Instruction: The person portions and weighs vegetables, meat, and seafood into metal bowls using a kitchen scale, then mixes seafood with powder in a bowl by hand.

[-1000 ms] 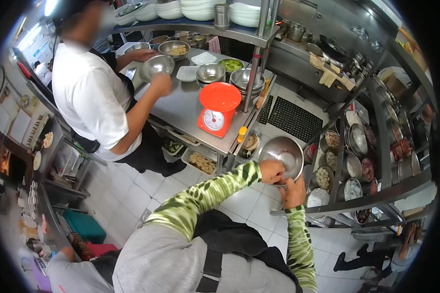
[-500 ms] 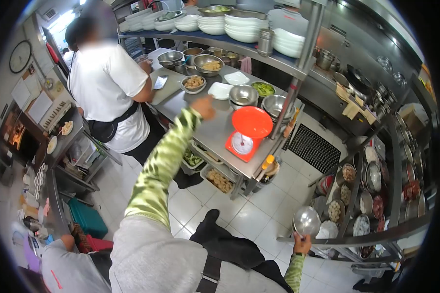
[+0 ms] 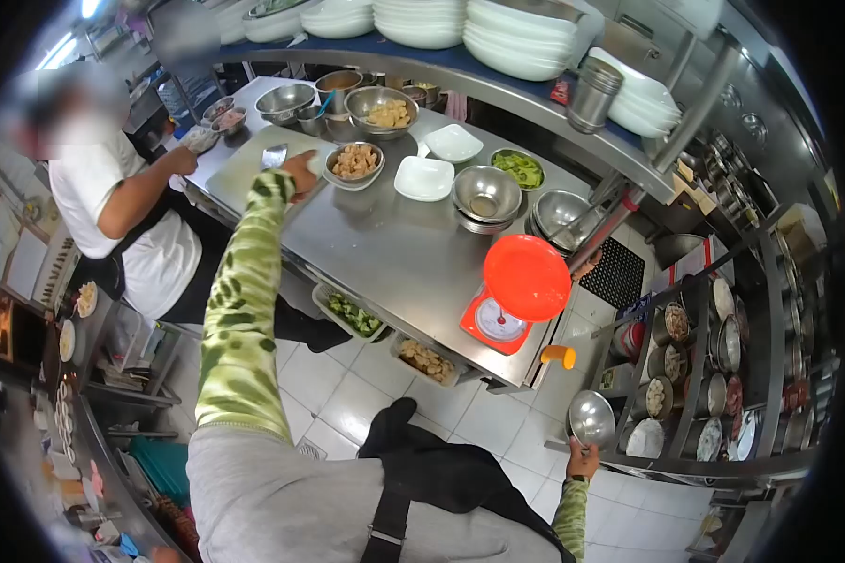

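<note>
Heads up on your edges: the shiny steel bench (image 3: pixel 376 244) has a front edge slanting from the left toward lower centre, and the red plastic scale with a round pan (image 3: pixel 526 277) sits near its right corner. You've got a stretch of smooth metal between that and the round steel bowl of lumpy orange-brown chunks (image 3: pixel 355 167), upper centre. Glossy white floor tiles (image 3: pixel 460 413) lie below the edge, and the grey metal rack (image 3: pixel 704 464) is just beside your right side, lower right.

Your left hand (image 3: pixel 299 175) is stretched out, back up, beside the chunk bowl; can't tell if it's touching or how the fingers sit. Your right hand (image 3: pixel 584 460) is low, gripping the rim of a thin, rounded steel bowl (image 3: pixel 592 418), tilted so it shows its shiny inside.
</note>
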`<state>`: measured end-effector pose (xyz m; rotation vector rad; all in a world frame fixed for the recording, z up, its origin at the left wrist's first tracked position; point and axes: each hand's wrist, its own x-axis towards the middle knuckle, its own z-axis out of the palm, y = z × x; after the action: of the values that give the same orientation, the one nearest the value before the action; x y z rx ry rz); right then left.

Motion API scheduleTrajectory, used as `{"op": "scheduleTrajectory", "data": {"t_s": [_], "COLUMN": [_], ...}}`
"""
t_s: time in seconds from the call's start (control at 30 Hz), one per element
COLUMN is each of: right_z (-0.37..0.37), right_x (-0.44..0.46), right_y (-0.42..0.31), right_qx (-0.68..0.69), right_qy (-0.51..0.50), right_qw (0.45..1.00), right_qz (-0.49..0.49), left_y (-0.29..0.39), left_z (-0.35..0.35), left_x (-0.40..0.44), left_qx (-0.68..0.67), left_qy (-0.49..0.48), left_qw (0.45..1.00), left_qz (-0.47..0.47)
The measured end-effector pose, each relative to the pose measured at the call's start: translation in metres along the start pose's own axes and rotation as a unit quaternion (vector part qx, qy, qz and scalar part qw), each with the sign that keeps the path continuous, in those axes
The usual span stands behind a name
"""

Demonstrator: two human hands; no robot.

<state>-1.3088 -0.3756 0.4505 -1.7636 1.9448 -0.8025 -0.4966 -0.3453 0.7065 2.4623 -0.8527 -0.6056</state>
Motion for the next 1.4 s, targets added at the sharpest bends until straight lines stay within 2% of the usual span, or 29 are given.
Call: {"op": "scheduleTrajectory", "data": {"t_s": [0.07,0.17,0.23,0.33,0.37,0.4,0.43,0.47,0.5,0.57,0.6,0.67,0.7,0.73,0.8,0.83,0.87,0.9,0.97,1.0,1.03,1.07,1.13,1.17,1.23,1.3,1.37,1.4], "right_z": [0.009,0.023,0.033,0.034,0.031,0.028,0.024,0.011,-0.003,-0.03,-0.054,-0.079,-0.085,-0.072,-0.032,0.008,0.047,0.092,0.181,0.227,0.259,0.27,0.288,0.294,0.302,0.304,0.306,0.308], "right_x": [0.003,0.006,0.01,0.006,0.006,0.008,0.01,0.013,0.015,0.014,0.012,0.006,0.003,0.0,-0.002,-0.002,-0.004,0.004,0.016,0.023,0.03,0.029,0.036,0.036,0.043,0.041,0.049,0.05], "right_y": [-0.017,-0.026,-0.016,-0.014,-0.011,-0.01,-0.009,-0.011,-0.017,-0.053,-0.095,-0.208,-0.262,-0.309,-0.389,-0.414,-0.443,-0.462,-0.498,-0.501,-0.509,-0.515,-0.532,-0.525,-0.527,-0.529,-0.526,-0.526], "right_qx": [-0.032,0.043,0.05,0.064,0.049,0.037,0.022,0.001,-0.02,0.158,0.074,0.074,0.055,0.109,0.114,0.164,0.195,0.227,0.154,0.144,0.136,0.115,0.07,0.049,0.029,0.162,0.065,0.062], "right_qy": [-0.002,-0.021,-0.026,-0.004,-0.001,0.002,0.009,0.016,0.029,0.023,0.004,-0.07,-0.134,-0.16,-0.272,-0.295,-0.325,-0.443,-0.392,-0.382,-0.368,-0.345,-0.291,-0.275,-0.239,-0.218,-0.218,-0.219], "right_qw": [0.999,0.999,0.998,0.998,0.999,0.999,0.999,1.0,0.999,0.986,0.992,0.973,0.972,0.955,0.913,0.887,0.873,0.845,0.857,0.865,0.872,0.883,0.904,0.912,0.916,0.9,0.922,0.922], "right_qz": [0.009,0.013,0.004,-0.013,0.005,0.025,0.047,-0.001,-0.04,-0.041,-0.106,-0.207,-0.185,-0.223,-0.283,-0.316,-0.306,-0.194,-0.297,-0.293,-0.293,-0.297,-0.304,-0.3,-0.321,-0.341,-0.314,-0.314], "left_y": [0.047,0.046,0.023,-0.079,-0.084,-0.138,-0.164,-0.225,-0.234,-0.334,-0.352,-0.368,-0.383,-0.396,-0.41,-0.401,-0.375,-0.359,-0.379,-0.391,-0.389,-0.363,-0.361,-0.369,-0.373,-0.37,-0.371,-0.372], "left_z": [0.023,0.059,0.076,0.022,-0.02,-0.053,-0.073,-0.094,-0.106,-0.124,-0.129,-0.128,-0.127,-0.123,-0.117,-0.115,-0.11,-0.109,-0.111,-0.114,-0.115,-0.112,-0.102,-0.1,-0.084,-0.081,-0.08,-0.079], "left_x": [-0.031,-0.001,0.024,0.069,0.019,0.02,-0.007,-0.006,-0.039,-0.04,-0.056,-0.078,-0.079,-0.08,-0.084,-0.089,-0.093,-0.092,-0.069,-0.067,-0.067,-0.077,-0.07,-0.071,-0.069,-0.07,-0.089,-0.098], "left_qx": [-0.012,-0.006,-0.095,-0.248,-0.241,-0.323,-0.373,-0.367,-0.376,-0.363,-0.359,-0.402,-0.403,-0.41,-0.385,-0.364,-0.343,-0.323,-0.334,-0.341,-0.322,-0.317,-0.31,-0.313,-0.299,-0.296,-0.296,-0.296], "left_qy": [-0.097,-0.156,-0.16,-0.239,-0.117,-0.147,0.003,-0.011,0.066,-0.008,-0.011,0.038,0.059,0.07,0.05,0.026,0.003,-0.018,-0.022,-0.019,-0.072,-0.076,-0.173,-0.136,-0.138,-0.126,-0.129,-0.132], "left_qw": [0.994,0.984,0.98,0.939,0.961,0.929,0.917,0.919,0.913,0.913,0.902,0.867,0.868,0.864,0.876,0.89,0.903,0.915,0.905,0.899,0.904,0.907,0.91,0.91,0.911,0.912,0.91,0.909], "left_qz": [0.057,0.091,0.067,-0.024,-0.065,-0.108,-0.142,-0.142,-0.147,-0.186,-0.239,-0.291,-0.284,-0.284,-0.286,-0.275,-0.26,-0.242,-0.261,-0.274,-0.272,-0.267,-0.214,-0.235,-0.249,-0.254,-0.26,-0.263]}}
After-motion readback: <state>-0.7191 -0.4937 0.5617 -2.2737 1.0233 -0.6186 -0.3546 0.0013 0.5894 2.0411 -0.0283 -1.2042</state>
